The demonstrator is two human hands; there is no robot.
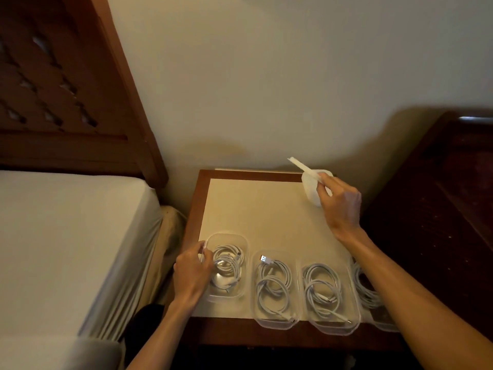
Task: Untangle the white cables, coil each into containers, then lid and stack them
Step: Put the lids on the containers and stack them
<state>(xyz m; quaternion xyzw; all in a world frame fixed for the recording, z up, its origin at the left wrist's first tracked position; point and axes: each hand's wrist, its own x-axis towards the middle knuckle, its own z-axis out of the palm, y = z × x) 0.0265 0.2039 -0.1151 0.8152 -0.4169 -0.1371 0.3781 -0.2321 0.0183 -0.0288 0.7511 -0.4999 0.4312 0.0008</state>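
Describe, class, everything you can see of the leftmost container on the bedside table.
The leftmost container is a clear plastic tub, oblong with rounded corners and a raised rim, open with no lid on. It sits upright at the left end of a row of four, slightly further back than the others, on the table. A coiled white cable lies inside. The left hand holds its left rim.

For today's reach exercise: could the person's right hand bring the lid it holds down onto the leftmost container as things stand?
Probably yes. The right hand holds the lid lifted above the table, and bare tabletop lies between it and the leftmost container. The left hand grips only the container's left rim, leaving the top open.
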